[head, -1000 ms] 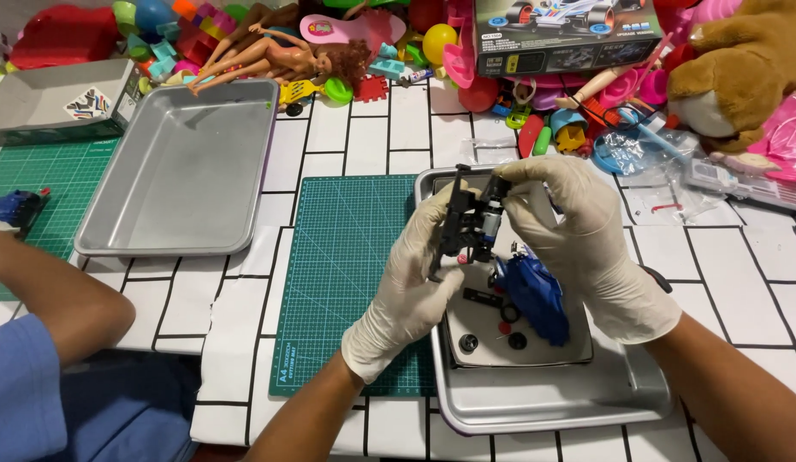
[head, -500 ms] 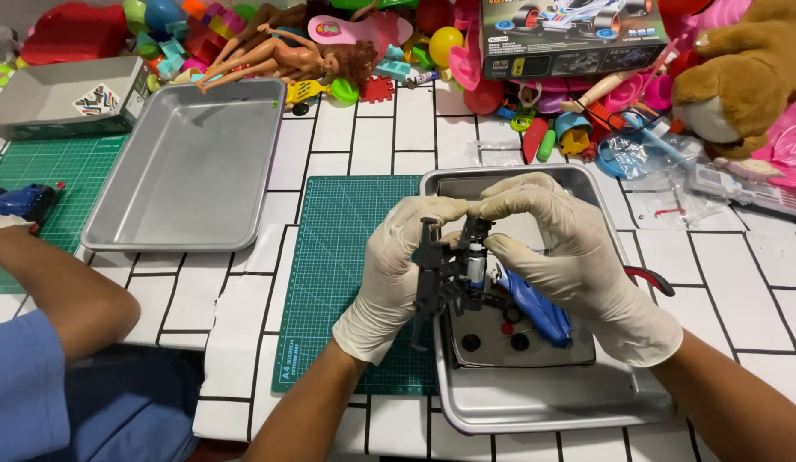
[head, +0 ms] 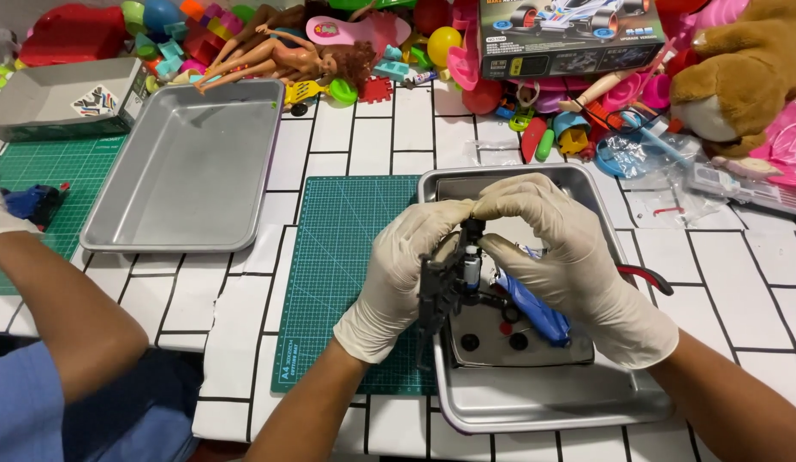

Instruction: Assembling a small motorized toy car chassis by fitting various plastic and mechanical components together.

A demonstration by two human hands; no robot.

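- Our left hand [head: 404, 272] grips the black toy chassis [head: 441, 291] at its 3 o'clock.
- Our right hand [head: 562, 257] pinches the chassis top, at its 9 o'clock, above the metal tray [head: 535, 406].

The light was bright and even, coming from overhead. My white-gloved hands cast only soft, short shadows onto the shiny rectangular steel tray [head: 535, 402] under them. The empty grey metal pan [head: 188, 171] showed mild glare along its floor. Everything stayed sharp, though the white tiled tabletop [head: 749, 282] bent slightly toward the edges.
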